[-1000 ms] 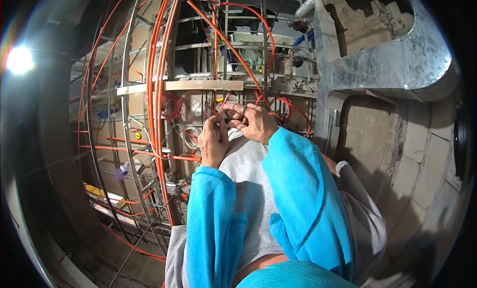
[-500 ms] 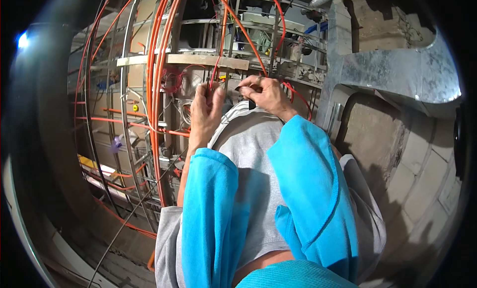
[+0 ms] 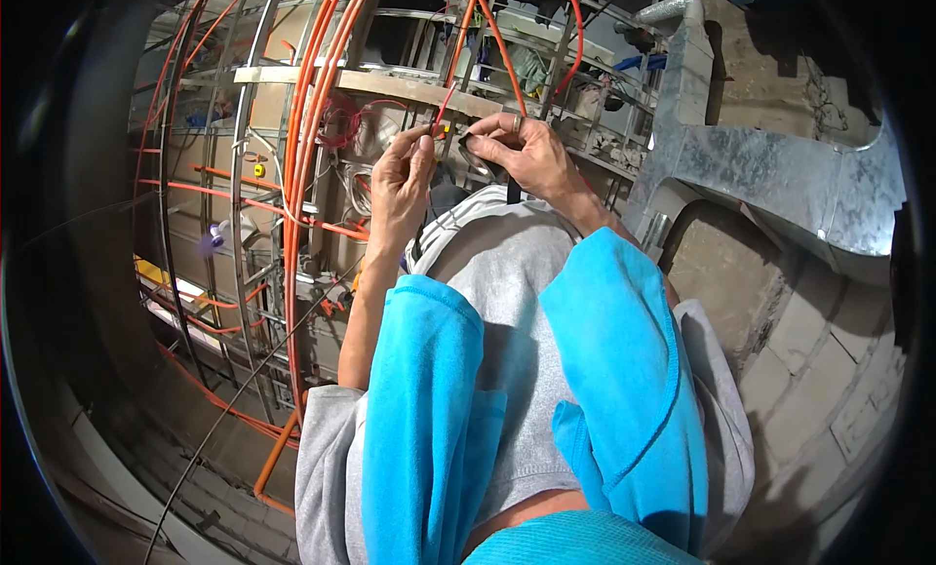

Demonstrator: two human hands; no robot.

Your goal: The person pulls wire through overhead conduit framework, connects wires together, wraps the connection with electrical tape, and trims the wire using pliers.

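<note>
My left hand (image 3: 405, 180) is upper centre, its fingers closed at the end of a thin red wire (image 3: 442, 111). My right hand (image 3: 526, 155), with a ring on one finger, is a short way to its right, thumb and forefinger pinched on a small dark thing that I cannot make out. The fingertips are a little apart. Below both hands lies grey shirt fabric (image 3: 497, 370), with two cyan sleeves (image 3: 424, 409) over it and my bare forearms showing beside them.
Metal framing (image 3: 249, 126) fills the background, threaded with orange conduits (image 3: 302, 175) and coiled cables. A wooden batten (image 3: 273, 75) crosses above my hands. A galvanised duct (image 3: 751, 155) runs at the right, beside a concrete surface (image 3: 726, 282). A small yellow object (image 3: 259, 170) sits among the framing.
Both hands have risen in the picture. My right hand has drawn away from the left, to the right. More bare forearm shows, and the background has shifted.
</note>
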